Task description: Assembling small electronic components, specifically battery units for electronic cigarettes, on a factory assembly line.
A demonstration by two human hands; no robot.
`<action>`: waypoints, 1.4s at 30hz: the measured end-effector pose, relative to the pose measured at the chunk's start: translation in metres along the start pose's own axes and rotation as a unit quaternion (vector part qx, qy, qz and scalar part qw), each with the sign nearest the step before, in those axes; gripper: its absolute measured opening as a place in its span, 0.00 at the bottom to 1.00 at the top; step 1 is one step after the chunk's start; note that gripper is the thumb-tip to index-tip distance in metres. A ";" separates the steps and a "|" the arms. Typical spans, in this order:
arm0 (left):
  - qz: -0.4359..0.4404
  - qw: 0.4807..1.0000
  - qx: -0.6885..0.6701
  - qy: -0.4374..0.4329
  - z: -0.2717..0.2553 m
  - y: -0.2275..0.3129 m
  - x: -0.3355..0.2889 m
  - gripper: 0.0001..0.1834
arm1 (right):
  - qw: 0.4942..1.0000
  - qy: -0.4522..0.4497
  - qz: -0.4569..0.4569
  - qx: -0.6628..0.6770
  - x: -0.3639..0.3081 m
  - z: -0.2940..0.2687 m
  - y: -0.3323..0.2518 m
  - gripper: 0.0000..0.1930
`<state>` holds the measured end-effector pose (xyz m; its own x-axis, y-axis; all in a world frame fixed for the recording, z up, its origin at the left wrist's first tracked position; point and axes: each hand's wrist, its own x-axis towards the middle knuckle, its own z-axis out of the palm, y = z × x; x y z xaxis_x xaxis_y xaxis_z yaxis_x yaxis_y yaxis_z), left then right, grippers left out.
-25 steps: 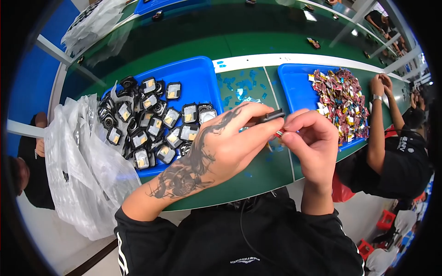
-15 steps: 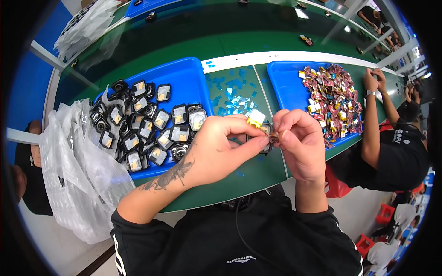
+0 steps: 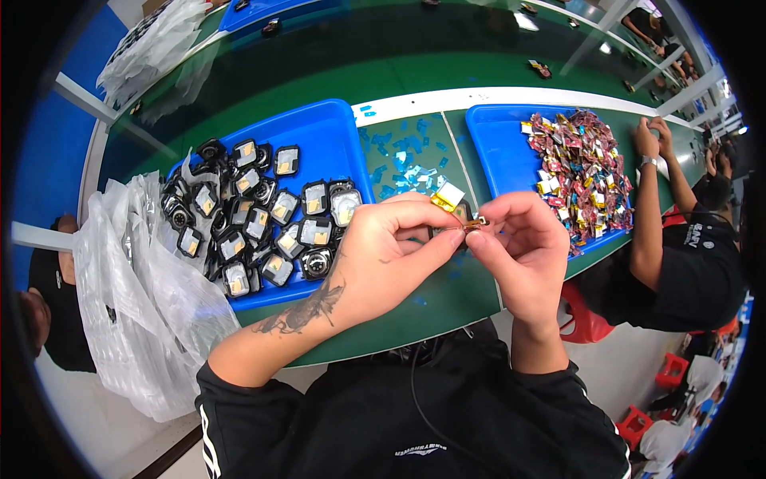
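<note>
Grasping dark case (image 3: 465,211) in left hand (image 3: 391,254), above green table (image 3: 399,323); pinching small brownish part (image 3: 476,223) between thumb and forefinger of right hand (image 3: 525,249); noted white-and-yellow piece (image 3: 448,196) just beside case.

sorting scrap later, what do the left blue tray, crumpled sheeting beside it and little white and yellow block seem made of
Left blue tray: likely plastic, semi-gloss, given even colour and rounded corners.
Crumpled sheeting: probably thin plastic film, translucent, shiny, wrinkled.
White and yellow block: yellow edge, bright and shiny, may be tape; white face smooth, material unclear.
</note>
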<state>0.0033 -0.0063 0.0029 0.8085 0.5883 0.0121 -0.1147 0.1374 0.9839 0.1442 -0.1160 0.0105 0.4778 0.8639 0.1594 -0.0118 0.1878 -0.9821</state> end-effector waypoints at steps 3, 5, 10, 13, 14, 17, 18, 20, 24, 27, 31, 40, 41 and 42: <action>0.024 0.999 -0.010 0.023 0.004 0.003 -0.001 0.12 | 1.000 0.021 -0.015 -0.010 0.001 0.002 0.007 0.24; 0.027 0.999 -0.006 0.023 0.003 0.000 -0.002 0.13 | 0.998 0.034 -0.034 -0.027 0.003 0.003 0.009 0.25; 0.033 0.998 -0.039 0.022 0.004 0.003 -0.003 0.17 | 0.993 0.034 -0.069 -0.095 0.003 0.004 0.011 0.27; 0.053 0.998 -0.018 0.026 0.003 0.004 -0.002 0.18 | 0.987 0.047 -0.090 -0.128 0.003 0.006 0.012 0.26; 0.049 0.998 -0.024 0.031 0.004 0.006 -0.002 0.18 | 0.986 0.047 -0.091 -0.129 0.003 0.008 0.013 0.26; 0.039 0.998 -0.033 0.039 0.006 0.007 -0.003 0.19 | 0.982 0.081 -0.122 -0.118 0.000 0.013 0.020 0.25; 0.032 0.998 -0.037 0.043 0.006 0.007 -0.004 0.19 | 0.982 0.090 -0.124 -0.108 -0.002 0.014 0.022 0.25; 0.050 0.998 -0.021 0.037 0.005 0.005 -0.003 0.20 | 0.983 0.096 -0.125 -0.097 -0.003 0.015 0.023 0.24; 0.066 0.996 -0.041 0.050 0.010 0.004 -0.005 0.24 | 0.986 0.100 -0.106 -0.082 -0.005 0.016 0.022 0.26; 0.052 0.995 -0.068 0.053 0.007 0.005 -0.005 0.28 | 0.987 0.100 -0.090 -0.090 -0.001 0.021 0.020 0.27; 0.003 0.995 -0.087 0.051 0.000 0.008 -0.008 0.33 | 0.994 0.045 -0.044 -0.087 0.005 0.023 0.023 0.29; 0.117 0.683 0.719 0.052 -0.118 0.029 -0.006 0.19 | 0.966 -0.096 0.101 -0.219 0.179 0.014 0.017 0.27; 0.155 0.653 0.738 0.069 -0.125 0.017 -0.012 0.18 | 0.962 -0.058 0.121 -0.238 0.201 0.018 0.028 0.25; -0.003 0.680 0.733 -0.008 -0.118 0.025 -0.001 0.18 | 0.955 -0.060 0.116 -0.267 0.225 0.013 0.045 0.26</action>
<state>-0.0685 0.0903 0.0067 0.8143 0.5805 -0.0030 0.5775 -0.8096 0.1045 0.2399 0.0932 0.0040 0.4129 0.9063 -0.0898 0.3597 -0.2528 -0.8982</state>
